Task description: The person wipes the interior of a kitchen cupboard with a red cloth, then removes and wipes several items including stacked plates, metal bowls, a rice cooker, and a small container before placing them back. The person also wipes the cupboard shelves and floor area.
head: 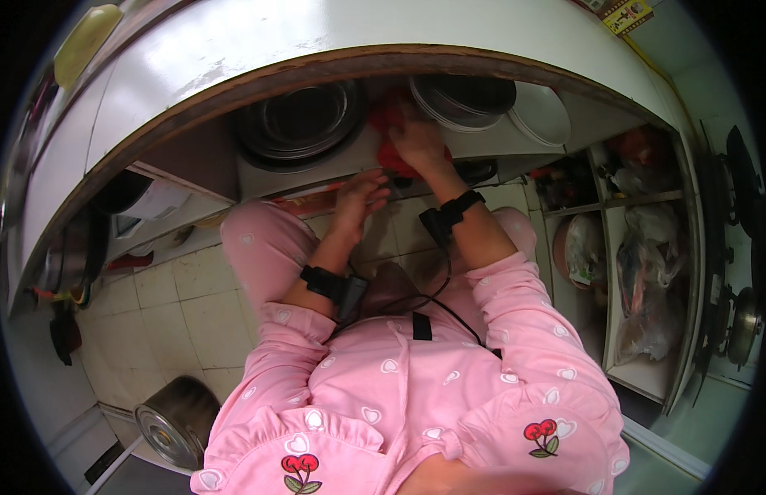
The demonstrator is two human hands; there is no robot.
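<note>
My right hand (416, 141) reaches under the counter's edge and grips a bunched red cloth (390, 158) against the light cabinet shelf (472, 141). The fingertips are partly hidden in shadow and by the cloth. My left hand (360, 199) hangs just in front of the shelf edge, fingers apart, holding nothing. A stack of dark round pans or plates (302, 124) lies left of the cloth. To its right stand stacked bowls (463, 105), with a white dish (541, 116) leaning beside them.
The white countertop (370, 25) overhangs my hands. Open compartments with plastic bags (649, 278) are at right. Pots (80, 247) sit in the cabinet at left. A lidded steel pot (177, 421) stands on the tiled floor (197, 315). Cables run between my wrist straps and waist.
</note>
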